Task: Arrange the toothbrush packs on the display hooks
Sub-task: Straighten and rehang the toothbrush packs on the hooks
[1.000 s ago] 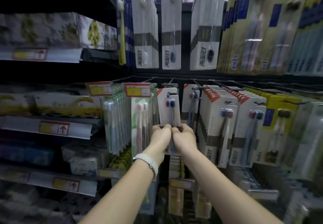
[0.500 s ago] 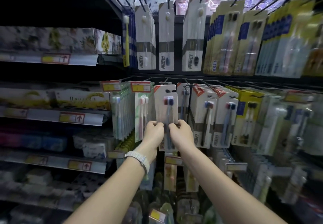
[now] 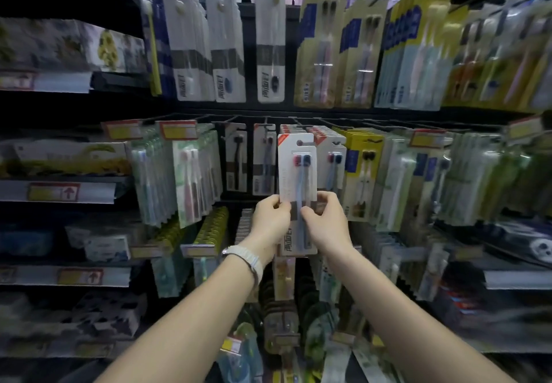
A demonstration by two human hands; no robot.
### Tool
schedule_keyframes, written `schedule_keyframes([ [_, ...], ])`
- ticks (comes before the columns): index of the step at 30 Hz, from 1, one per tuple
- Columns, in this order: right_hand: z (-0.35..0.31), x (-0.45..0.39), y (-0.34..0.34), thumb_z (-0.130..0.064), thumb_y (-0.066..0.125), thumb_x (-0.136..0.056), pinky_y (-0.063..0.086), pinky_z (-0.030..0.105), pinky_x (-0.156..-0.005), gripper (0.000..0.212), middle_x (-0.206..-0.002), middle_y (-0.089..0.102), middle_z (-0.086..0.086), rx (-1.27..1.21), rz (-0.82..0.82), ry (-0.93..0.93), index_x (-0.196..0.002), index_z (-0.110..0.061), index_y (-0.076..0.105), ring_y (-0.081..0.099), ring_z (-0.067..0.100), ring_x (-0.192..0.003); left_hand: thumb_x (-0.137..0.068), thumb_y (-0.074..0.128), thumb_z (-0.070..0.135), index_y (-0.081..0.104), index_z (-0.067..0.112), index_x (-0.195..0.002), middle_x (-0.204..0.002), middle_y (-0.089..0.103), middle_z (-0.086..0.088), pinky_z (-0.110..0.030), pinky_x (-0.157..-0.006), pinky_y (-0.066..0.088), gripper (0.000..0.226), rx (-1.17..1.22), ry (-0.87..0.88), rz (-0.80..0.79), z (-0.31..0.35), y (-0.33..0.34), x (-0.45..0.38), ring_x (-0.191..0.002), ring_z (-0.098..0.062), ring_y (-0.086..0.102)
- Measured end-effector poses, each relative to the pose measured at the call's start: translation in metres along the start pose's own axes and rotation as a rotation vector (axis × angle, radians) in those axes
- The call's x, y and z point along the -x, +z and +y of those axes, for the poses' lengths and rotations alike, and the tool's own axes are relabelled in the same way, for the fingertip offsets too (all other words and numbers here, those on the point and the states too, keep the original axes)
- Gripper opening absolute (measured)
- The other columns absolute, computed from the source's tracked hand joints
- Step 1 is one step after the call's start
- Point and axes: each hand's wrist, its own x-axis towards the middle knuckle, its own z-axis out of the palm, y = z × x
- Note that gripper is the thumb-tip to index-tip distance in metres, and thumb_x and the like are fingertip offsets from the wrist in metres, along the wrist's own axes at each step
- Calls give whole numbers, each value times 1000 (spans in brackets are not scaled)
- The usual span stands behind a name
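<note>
A white toothbrush pack (image 3: 296, 173) with a red corner and two brushes, one red-headed and one blue-headed, stands upright in front of the middle row of hooks. My left hand (image 3: 270, 221) pinches its lower left edge. My right hand (image 3: 324, 222) grips its lower right edge. The pack's hang hole sits level with a row of matching white packs (image 3: 330, 155) hanging just behind and to the right. Two thinner packs (image 3: 251, 164) hang on hooks to the left of it.
Green packs (image 3: 182, 173) with red price tags fill the hooks at left. Yellow packs (image 3: 363, 173) and pale ones hang at right. Tall white and yellow packs (image 3: 274, 44) hang on the upper row. Boxed goods sit on shelves (image 3: 59, 191) at far left.
Both hands have carried the pack rightward, from in front of the thin packs to in front of the matching white row. The view has shifted with it.
</note>
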Motion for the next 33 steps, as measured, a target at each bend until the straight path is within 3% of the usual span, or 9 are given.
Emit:
schedule_keyframes([
  [5,17,-15,-38,-20,57,-99,41,19,-65,28,-113,60,-5,26,60,-10,-126,-23,50,57,8,-93,-101,49,18,73,20,-99,-101,76,-8,-45,-85,60,24,-7,19,-57,2,43,-7,-100,-32,71],
  [8,26,-30,-52,-21,55,-100,41,18,-63,21,-110,61,-5,21,83,-6,-118,-29,48,56,3,-85,-100,47,12,72,19,-104,-101,75,-4,-35,-73,60,26,-8,22,-90,4,63,-12,-95,-26,71],
  [12,39,-46,-63,-23,56,-100,43,19,-61,23,-111,63,-3,42,106,4,-123,-27,51,56,-1,-78,-102,47,13,71,21,-106,-100,75,-1,-21,-59,51,26,-12,26,-120,6,81,-20,-87,-17,70],
  [16,46,-59,-67,-24,56,-100,43,18,-57,29,-112,65,-1,57,109,2,-129,-24,52,58,0,-73,-100,47,12,74,23,-102,-98,75,0,-27,-67,56,29,-29,29,-119,8,92,-29,-89,-19,70],
  [20,49,-70,-65,-27,56,-100,46,28,-75,32,-116,64,1,75,104,-15,-132,-26,52,60,15,-96,-99,46,11,73,17,-100,-97,75,-7,-34,-68,56,28,-30,34,-80,8,96,-36,-85,-22,68],
  [22,52,-73,-63,-27,56,-100,46,31,-80,33,-113,65,0,73,105,-27,-133,-27,52,59,19,-104,-100,45,12,72,18,-101,-97,75,-4,-28,-63,53,28,-25,47,-65,8,96,-37,-81,-19,66],
  [26,59,-74,-58,-29,55,-100,47,35,-85,34,-104,66,-3,85,114,-66,-134,-28,53,57,21,-109,-100,44,11,71,19,-97,-92,73,0,-22,-56,45,28,-17,52,-60,7,95,-38,-72,-14,60],
  [30,65,-73,-55,-31,54,-100,48,44,-99,37,-109,68,-4,111,139,-95,-137,-27,53,57,25,-114,-100,43,8,68,18,-90,-78,66,5,-11,-42,38,29,11,38,-73,5,93,-36,-61,-8,52],
  [33,68,-76,-53,-32,52,-101,49,45,-98,39,-107,69,-3,141,141,-88,-139,-26,52,58,25,-114,-100,43,9,70,18,-97,-84,68,3,-12,-43,39,28,4,43,-77,5,93,-36,-63,-9,53],
])
